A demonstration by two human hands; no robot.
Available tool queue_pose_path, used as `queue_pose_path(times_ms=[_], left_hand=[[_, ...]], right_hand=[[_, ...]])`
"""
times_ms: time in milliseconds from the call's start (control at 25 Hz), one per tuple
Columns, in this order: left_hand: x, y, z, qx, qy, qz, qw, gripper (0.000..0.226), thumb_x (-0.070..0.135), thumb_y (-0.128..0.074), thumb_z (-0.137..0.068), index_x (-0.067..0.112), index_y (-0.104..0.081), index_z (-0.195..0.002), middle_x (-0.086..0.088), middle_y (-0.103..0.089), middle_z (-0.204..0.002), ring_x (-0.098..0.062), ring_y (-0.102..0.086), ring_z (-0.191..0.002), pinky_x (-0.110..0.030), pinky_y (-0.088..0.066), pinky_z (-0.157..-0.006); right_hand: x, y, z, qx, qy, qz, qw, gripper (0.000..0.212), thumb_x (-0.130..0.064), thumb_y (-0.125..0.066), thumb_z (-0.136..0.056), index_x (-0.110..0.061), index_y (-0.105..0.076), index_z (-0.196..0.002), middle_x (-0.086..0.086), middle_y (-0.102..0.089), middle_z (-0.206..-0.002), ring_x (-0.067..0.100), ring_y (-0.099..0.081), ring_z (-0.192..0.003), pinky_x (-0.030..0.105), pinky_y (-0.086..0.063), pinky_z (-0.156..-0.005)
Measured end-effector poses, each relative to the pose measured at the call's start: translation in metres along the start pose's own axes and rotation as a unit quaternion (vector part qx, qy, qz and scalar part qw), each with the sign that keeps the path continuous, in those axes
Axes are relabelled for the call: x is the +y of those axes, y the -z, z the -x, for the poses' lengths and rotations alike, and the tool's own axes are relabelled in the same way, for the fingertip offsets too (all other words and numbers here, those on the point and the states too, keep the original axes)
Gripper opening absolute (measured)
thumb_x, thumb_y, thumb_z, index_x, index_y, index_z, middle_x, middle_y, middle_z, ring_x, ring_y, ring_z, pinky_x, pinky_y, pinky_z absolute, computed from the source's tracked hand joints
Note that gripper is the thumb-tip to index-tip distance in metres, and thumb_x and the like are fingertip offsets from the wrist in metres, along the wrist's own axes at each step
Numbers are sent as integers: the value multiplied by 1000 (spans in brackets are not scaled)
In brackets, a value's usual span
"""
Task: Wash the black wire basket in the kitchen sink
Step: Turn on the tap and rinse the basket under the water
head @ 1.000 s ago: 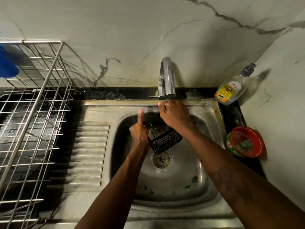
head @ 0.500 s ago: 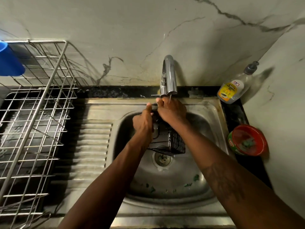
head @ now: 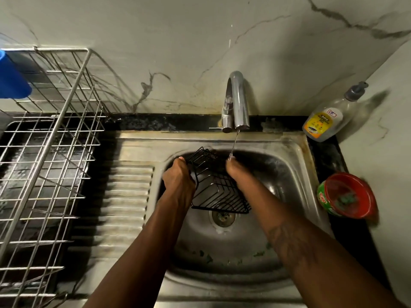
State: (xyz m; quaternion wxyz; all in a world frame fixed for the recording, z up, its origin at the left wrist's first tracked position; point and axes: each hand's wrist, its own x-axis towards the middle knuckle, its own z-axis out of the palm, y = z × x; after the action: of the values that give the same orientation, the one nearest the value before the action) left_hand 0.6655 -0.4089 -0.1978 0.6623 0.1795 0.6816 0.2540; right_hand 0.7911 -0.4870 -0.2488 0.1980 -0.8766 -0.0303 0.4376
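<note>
We have the wire basket (head: 219,192) in the sink (head: 289,147), above the drain (head: 223,216), left hand (head: 179,178) at its left side, right hand (head: 235,172) at its right, under the tap (head: 236,101). Left of the sink stands the dish rack (head: 51,152), with a cup (head: 12,81) at its far-left edge. On the desk to the right, a bottle (head: 324,123) sits behind a tub (head: 349,196).

Dim kitchen corner, veined marble.
Back wall (head: 200,41) at 12 o'clock, side wall (head: 382,152) at 3, black countertop (head: 160,122) along their foot. Wire dish rack (head: 51,152) at 9, blue cup (head: 12,81) at 10, soap bottle (head: 327,121) at 2, red tub (head: 349,196) at 3.
</note>
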Motion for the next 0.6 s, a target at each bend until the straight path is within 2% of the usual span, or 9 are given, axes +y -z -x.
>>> queue_pose_path(times_ms=[80, 120, 200, 280, 320, 400, 440, 520, 600], left_hand=[[1, -4, 0, -3, -4, 12, 1000, 32, 22, -69, -85, 7, -68, -112, -8, -75, -100, -22, -72, -76, -27, -55, -53], [2, -4, -4, -6, 1, 17, 1000, 31, 21, -67, -85, 5, -68, -112, -8, -74, -102, -25, -73, -82, -32, -57, -55], [4, -10, -14, -36, 13, 5, 999, 20, 20, -61, -94, 9, -65, -110, -8, -70, -109, -26, -72, -97, -35, -59, -61], [13, -10, -15, -55, 33, 13, 998, 18, 16, -59, -94, 9, -65, -110, -4, -67, -101, -21, -70, -90, -27, -58, -59], [15, -15, -24, -57, 55, 12, 997, 24, 9, -60, -89, 6, -66, -112, -4, -69, -98, -20, -71, -87, -25, -60, -59], [14, -19, -39, -67, 49, -2, 997, 50, -4, -58, -72, 2, -70, -120, -11, -75, -104, -27, -75, -94, -37, -65, -70], [13, -19, -36, -62, 62, 3, 996, 51, -8, -57, -68, 1, -71, -116, -14, -75, -103, -29, -75, -92, -42, -65, -63], [13, -14, -26, -42, 97, 50, 993, 31, -8, -61, -74, 5, -68, -101, -13, -74, -90, -26, -72, -70, -30, -54, -38], [10, -7, -25, -51, 85, 53, 994, 15, -1, -58, -88, 10, -61, -97, -9, -71, -75, -19, -66, -54, -22, -45, -32]], right_hand=[[17, 7, -29, 13, -70, -2, 997, 90, -68, -17, -90, -3, -43, -146, 23, -42, -150, 37, -41, -139, 45, -30, -116], [11, 6, -27, 10, -75, -16, 997, 88, -66, -16, -93, -3, -39, -150, 22, -38, -155, 37, -39, -140, 47, -28, -118], [-15, 2, -2, -7, -25, -40, 999, 80, -63, -14, -100, -7, -35, -154, 20, -33, -158, 35, -35, -145, 46, -23, -121], [-44, -5, 43, -46, 12, -26, 999, 94, -77, -14, -90, -14, -25, -159, 17, -20, -165, 36, -24, -151, 54, -17, -123], [-49, -1, 54, -45, 28, -25, 998, 96, -80, -16, -87, -17, -23, -160, 15, -16, -167, 36, -20, -152, 56, -16, -123], [-42, 9, 51, -53, 70, 1, 996, 81, -69, -20, -99, -16, -24, -160, 16, -17, -167, 37, -20, -152, 53, -19, -123], [-34, 21, 49, -66, 65, 31, 995, 72, -59, -21, -105, -12, -27, -159, 18, -20, -165, 37, -24, -151, 49, -21, -122], [-23, 40, 38, -75, 33, 43, 996, 59, -43, -25, -110, -6, -34, -155, 21, -28, -162, 37, -31, -147, 44, -26, -120], [-23, 45, 47, -83, 41, 83, 992, 57, -40, -27, -110, -6, -32, -156, 19, -28, -163, 35, -31, -147, 42, -27, -121]])
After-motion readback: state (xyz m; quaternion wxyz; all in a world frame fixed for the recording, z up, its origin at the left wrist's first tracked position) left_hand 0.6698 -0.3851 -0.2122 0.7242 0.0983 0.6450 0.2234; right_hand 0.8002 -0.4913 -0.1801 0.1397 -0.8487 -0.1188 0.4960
